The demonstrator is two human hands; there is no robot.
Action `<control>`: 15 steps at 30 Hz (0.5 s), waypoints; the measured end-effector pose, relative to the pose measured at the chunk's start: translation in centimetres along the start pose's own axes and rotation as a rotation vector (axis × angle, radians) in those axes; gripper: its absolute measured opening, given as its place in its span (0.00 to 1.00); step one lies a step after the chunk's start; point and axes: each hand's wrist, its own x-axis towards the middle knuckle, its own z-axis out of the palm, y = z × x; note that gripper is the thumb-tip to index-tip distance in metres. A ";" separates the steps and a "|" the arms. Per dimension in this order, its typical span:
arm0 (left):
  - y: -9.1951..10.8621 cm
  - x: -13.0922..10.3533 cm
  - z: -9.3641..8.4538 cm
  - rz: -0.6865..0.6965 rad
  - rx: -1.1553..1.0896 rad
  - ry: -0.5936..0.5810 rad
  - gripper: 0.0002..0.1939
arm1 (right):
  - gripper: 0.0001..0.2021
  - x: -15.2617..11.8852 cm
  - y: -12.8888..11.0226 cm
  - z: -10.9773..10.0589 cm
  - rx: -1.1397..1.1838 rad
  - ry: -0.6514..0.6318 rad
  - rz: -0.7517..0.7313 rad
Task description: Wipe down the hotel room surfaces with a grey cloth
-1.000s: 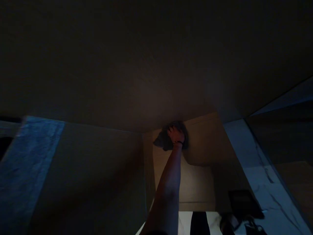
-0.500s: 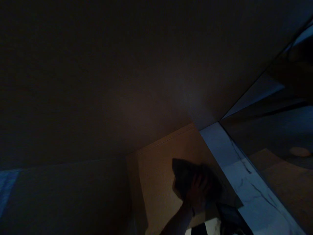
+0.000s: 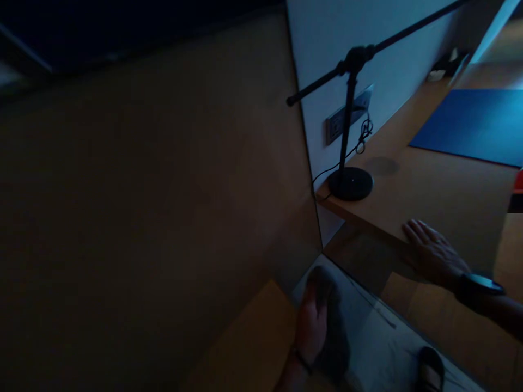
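A: Status?
B: Left hand [image 3: 312, 326] clamped on dark cloth [image 3: 333, 332], low by wood panel [image 3: 163, 190]. Right hand [image 3: 433, 251] flat, fingers spread, on desk [image 3: 429, 185] edge. Wiping approx. midway; can't tell what's left.

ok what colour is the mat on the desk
Blue; the mat shows in the head view, on the wooden desk.

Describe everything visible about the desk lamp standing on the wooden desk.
The desk lamp is dark, likely black metal. It has a round flat base resting near the left end of the wooden desk, an upright thin post, and a joint from which a long slim arm slants up to the right and out of frame. A thin cord hangs looped beside the post, below a wall socket. Neither hand touches it.
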 end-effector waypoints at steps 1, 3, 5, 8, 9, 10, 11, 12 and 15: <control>2.5 3.2 -0.8 0.040 -0.013 0.043 0.27 | 0.35 0.1 -0.3 0.0 0.021 0.029 0.003; 7.8 10.6 -1.8 0.185 0.061 0.127 0.29 | 0.35 0.4 -0.8 -0.4 0.036 0.070 0.004; 12.7 18.6 -1.8 0.304 0.214 0.160 0.30 | 0.34 0.8 -1.2 -1.2 0.083 0.047 0.042; 17.6 29.8 0.0 0.178 0.415 0.135 0.33 | 0.37 1.5 -1.6 -2.8 0.210 -0.032 0.118; 18.8 32.8 1.0 0.089 0.459 0.133 0.35 | 0.39 1.8 -1.7 -3.2 0.272 -0.078 0.146; 19.8 35.3 2.0 0.013 0.489 0.134 0.37 | 0.41 2.1 -1.7 -3.5 0.346 -0.134 0.158; 20.9 37.1 3.2 -0.030 0.511 0.131 0.37 | 0.43 2.3 -1.5 -3.7 0.418 -0.186 0.161; 22.1 38.1 4.5 -0.030 0.520 0.107 0.36 | 0.45 2.5 -1.2 -3.8 0.490 -0.230 0.153; 26.6 36.5 8.9 0.193 0.448 -0.100 0.31 | 0.47 2.6 0.5 -3.8 0.701 -0.320 0.030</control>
